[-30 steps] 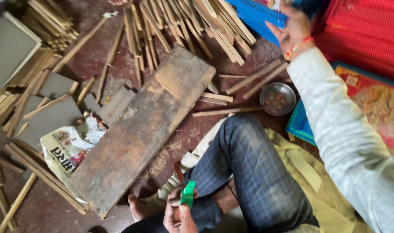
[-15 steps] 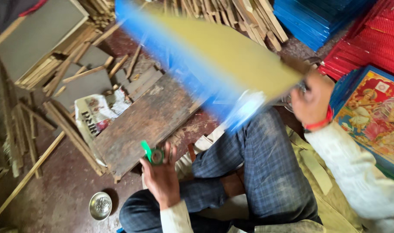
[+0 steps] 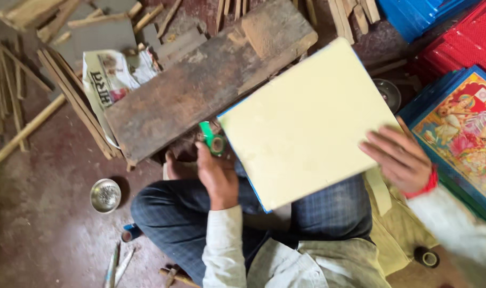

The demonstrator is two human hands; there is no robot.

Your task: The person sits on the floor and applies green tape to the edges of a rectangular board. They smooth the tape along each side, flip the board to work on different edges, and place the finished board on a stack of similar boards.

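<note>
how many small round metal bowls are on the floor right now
2. One metal bowl sits on the floor left of the person's knee; the other bowl lies beyond the pale board, partly covered by its edge. More may be hidden.

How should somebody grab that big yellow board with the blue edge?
Probably by its edges, coming from the sides. The yellow board is wide, flat and thin, tilted over the person's lap, so a pinch on the rim suits it. The right hand already rests on its right edge; the left hand holds a green tape roll by the near left edge.
</note>
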